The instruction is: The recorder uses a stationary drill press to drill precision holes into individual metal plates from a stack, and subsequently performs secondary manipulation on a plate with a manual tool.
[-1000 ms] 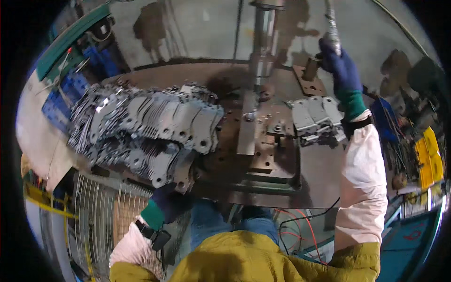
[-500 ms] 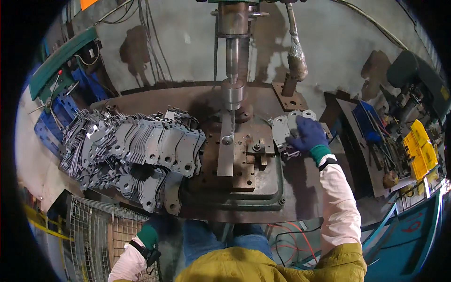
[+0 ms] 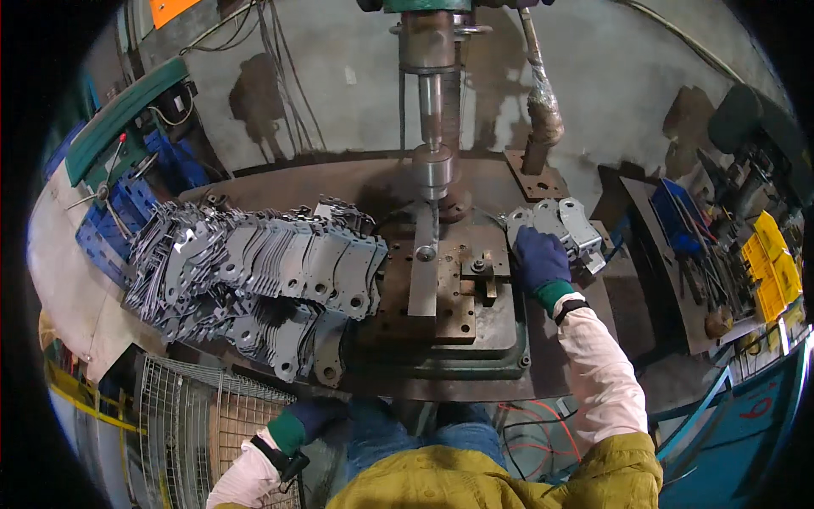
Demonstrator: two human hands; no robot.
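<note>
My right hand (image 3: pixel 541 259), in a dark blue glove with a green cuff, is closed at the left end of a small group of grey metal plates (image 3: pixel 578 222). Its fingers appear to grip the nearest plate (image 3: pixel 521 219), though the glove hides part of the grasp. Down by my lap, below the table's front edge, is my left hand (image 3: pixel 320 417); its fingers are lost in shadow. Between the two plate groups stands a drill press with a round chuck (image 3: pixel 432 170). Under it, a flat metal bar (image 3: pixel 424 284) lies on a drilled fixture block (image 3: pixel 458 318).
A large stack of grey metal plates (image 3: pixel 309 263) covers the left of the table. A wire basket (image 3: pixel 182 424) stands below it. At right are a side bench with a blue bin (image 3: pixel 674 216) and yellow trays (image 3: pixel 770 267). A wrapped post (image 3: pixel 543 110) rises behind.
My right hand has shifted from the top of the right plates to their left end, uncovering the plates behind. The left hand stays low by my lap. The whole view has shifted slightly.
</note>
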